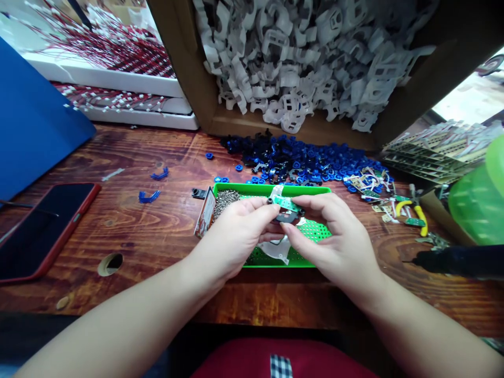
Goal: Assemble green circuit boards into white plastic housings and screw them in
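Note:
Above a green basket [271, 187], my two hands meet around a small green circuit board [286, 203] and a black plastic piece [286, 216] just below it. My left hand [240, 226] pinches their left side between thumb and fingers. On the other side, my right hand [334, 231] grips them with thumb below and index finger above. Whether the board and the black piece are joined, I cannot tell. A translucent white plastic part [275, 251] shows beneath my hands, in or over the basket. Many small metal screws [226, 198] fill the basket's left end.
Behind the basket spreads a pile of blue and black parts [299, 157], before a cardboard box [220, 123] of translucent plastic pieces. Yellow-handled pliers [421, 219] and a black tool [457, 261] lie right. A phone [47, 226] and red wires [118, 52] are left.

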The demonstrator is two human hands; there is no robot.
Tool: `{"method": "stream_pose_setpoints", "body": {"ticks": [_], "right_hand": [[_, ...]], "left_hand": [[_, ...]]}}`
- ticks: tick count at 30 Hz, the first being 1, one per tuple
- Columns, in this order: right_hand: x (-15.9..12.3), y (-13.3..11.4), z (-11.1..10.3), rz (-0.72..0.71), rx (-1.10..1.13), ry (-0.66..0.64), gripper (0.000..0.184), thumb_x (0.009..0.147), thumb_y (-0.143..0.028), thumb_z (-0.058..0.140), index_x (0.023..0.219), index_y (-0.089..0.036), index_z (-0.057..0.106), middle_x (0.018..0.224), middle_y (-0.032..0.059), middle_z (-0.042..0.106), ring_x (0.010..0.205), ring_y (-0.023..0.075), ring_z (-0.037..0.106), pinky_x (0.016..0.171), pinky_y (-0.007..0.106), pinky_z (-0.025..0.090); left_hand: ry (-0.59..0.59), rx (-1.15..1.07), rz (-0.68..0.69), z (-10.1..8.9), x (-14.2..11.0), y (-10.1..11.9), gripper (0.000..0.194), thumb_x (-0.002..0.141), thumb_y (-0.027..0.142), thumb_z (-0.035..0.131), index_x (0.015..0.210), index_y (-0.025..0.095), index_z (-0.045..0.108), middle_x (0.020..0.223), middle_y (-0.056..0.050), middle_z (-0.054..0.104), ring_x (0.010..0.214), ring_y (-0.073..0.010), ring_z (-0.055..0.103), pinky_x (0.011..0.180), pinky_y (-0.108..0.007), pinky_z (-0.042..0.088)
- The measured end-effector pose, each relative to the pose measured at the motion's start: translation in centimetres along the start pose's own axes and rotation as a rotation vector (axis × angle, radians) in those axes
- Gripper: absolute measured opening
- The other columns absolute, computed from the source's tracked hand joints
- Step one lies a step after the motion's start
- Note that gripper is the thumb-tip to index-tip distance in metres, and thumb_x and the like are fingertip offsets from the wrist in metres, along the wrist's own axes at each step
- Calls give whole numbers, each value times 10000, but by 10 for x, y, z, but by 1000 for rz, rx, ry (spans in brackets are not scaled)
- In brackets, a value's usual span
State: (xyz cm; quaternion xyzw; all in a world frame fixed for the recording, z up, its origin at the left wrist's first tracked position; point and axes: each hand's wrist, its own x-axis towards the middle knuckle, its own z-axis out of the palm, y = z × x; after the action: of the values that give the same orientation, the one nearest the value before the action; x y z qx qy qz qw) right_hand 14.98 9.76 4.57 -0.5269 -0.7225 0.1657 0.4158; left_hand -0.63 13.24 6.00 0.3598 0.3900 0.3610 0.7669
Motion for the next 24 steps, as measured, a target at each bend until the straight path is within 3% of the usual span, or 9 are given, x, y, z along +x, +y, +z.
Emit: {"method": "stream_pose_setpoints", "body": {"ticks": [5, 8, 10, 13, 15, 18, 24], "right_hand": [[-1, 2, 1, 71, 30, -21, 336, 768, -338, 645, 1064, -205, 556, 988, 29, 581, 876, 111, 585, 790, 252, 523], [4, 8, -2, 228, 246, -27, 361, 740, -349, 676, 1052, -210, 560, 1011, 27, 601, 833, 114, 617, 753, 253, 541], [10, 12, -6, 386, 461, 22, 381, 707, -361, 710, 1032, -214, 575, 974, 19, 622, 782, 108, 629, 697, 233, 545], [19, 16, -14, 586, 754, 103, 360, 657, -357, 754, 962, -218, 622, 859, -8, 641, 730, 83, 623, 666, 186, 531], [21, 14, -20, 681, 879, 114, 340, 626, -340, 776, 915, -215, 649, 824, -15, 645, 729, 73, 622, 680, 167, 527], [18, 7, -21, 749, 908, 83, 342, 591, -315, 797, 889, -205, 670, 847, -7, 653, 748, 75, 622, 689, 158, 524], [0, 4, -1, 852, 1006, 79, 362, 600, -324, 790, 919, -209, 665, 956, 9, 631, 858, 116, 613, 757, 220, 517]], "left_hand": [[28, 66, -12, 4, 1, 1, 129, 795, 247, 608, 867, 140, 605, 803, -23, 688, 698, -106, 634, 728, -254, 506], [13, 211, -5, 5, -4, 6, 271, 827, 327, 570, 1036, 166, 513, 911, -47, 672, 769, -153, 646, 751, -327, 516], [62, 545, 105, 3, -10, 11, 319, 855, 414, 500, 1073, 181, 494, 935, -67, 661, 804, -198, 634, 743, -376, 501], [168, 1292, 376, -4, -15, 15, 390, 846, 509, 450, 963, 160, 578, 930, -108, 641, 903, -286, 573, 814, -469, 433], [98, 1606, 437, -10, -16, 14, 482, 797, 589, 469, 900, 143, 618, 903, -129, 630, 937, -327, 538, 843, -496, 400], [-8, 1732, 431, -15, -14, 8, 608, 686, 683, 538, 919, 128, 624, 897, -138, 616, 940, -347, 524, 834, -476, 408], [82, 1731, 428, -18, -10, 4, 733, 623, 648, 632, 1066, 72, 536, 1014, -182, 597, 956, -354, 546, 814, -428, 423]]}}
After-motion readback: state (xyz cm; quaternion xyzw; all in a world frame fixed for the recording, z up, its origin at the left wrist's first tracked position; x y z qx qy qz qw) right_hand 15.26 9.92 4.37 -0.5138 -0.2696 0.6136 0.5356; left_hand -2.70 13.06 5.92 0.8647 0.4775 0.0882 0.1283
